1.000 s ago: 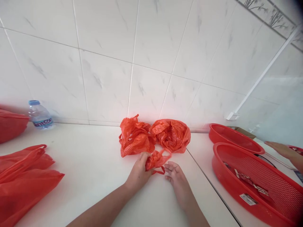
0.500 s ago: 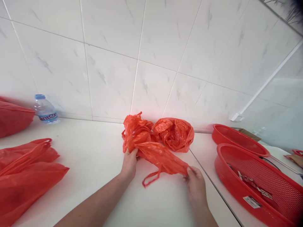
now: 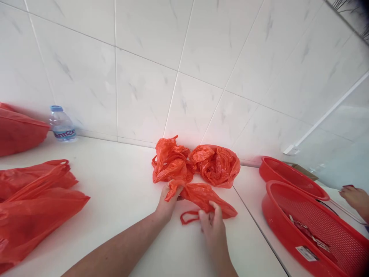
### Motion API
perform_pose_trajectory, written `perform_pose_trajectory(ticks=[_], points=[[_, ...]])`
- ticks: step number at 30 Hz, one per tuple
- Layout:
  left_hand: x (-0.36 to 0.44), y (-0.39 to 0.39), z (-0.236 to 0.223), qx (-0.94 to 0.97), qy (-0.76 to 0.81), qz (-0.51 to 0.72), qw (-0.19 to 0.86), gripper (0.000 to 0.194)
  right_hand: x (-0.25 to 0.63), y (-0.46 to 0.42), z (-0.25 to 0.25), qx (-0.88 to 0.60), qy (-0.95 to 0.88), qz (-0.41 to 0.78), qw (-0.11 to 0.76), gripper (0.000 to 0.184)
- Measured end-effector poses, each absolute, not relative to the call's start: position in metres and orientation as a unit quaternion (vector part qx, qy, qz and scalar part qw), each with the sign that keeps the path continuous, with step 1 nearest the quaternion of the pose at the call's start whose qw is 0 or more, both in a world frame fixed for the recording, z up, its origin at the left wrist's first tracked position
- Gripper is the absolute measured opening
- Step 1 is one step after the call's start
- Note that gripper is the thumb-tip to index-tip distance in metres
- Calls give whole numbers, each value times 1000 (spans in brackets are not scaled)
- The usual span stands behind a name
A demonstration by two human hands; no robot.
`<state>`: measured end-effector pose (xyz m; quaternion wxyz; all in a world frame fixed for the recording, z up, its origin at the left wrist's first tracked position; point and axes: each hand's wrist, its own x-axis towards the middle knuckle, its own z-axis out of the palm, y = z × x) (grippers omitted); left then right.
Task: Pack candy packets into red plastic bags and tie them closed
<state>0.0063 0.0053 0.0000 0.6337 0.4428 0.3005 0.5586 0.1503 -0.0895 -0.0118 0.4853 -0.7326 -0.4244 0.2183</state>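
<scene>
A crumpled red plastic bag [image 3: 201, 195] stretches out over the white table, one loop handle hanging toward me. My left hand [image 3: 168, 198] is closed around its gathered left end, and a short twist of plastic pokes out above the thumb. At the bag's lower edge is my right hand [image 3: 212, 225], beside the loop, with thumb and forefinger apart against the plastic. The bag's right end lies free. Just behind are a bunched red bag [image 3: 173, 161] and a rounder red bag bundle [image 3: 216, 163] near the wall.
Red bags [image 3: 37, 207] lie at the left, below a water bottle [image 3: 63, 125] and another red bag [image 3: 21, 130]. Two red baskets [image 3: 291, 227] stand at the right past a table seam, the nearer holding packets. Another person's hand [image 3: 356, 196] shows at the far right.
My right hand has let go of the bag's right end and moved left to its middle. My left hand has drawn its end away from the bunched bag. Another person's hand has appeared.
</scene>
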Motion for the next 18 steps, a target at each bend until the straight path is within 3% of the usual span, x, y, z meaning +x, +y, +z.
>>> perform_pose_trajectory(ticks=[2,5,8,12,15,18], points=[[7,2,2,454,296,552,634,26,146,-83,-15,-760,-418,196,458,52],[6,2,4,461,300,560,620,20,161,-80,-14,-761,-428,193,447,18],[0,9,3,453,310,597,585,17,184,-85,-11,-770,-399,190,460,8],[-15,22,-3,419,354,644,534,14,209,-92,-10,-729,-302,205,579,12],[-26,26,-6,407,380,640,529,21,225,-91,-12,-603,-255,310,689,16],[-33,22,-3,415,377,611,559,27,240,-89,-14,-527,-277,382,707,15]])
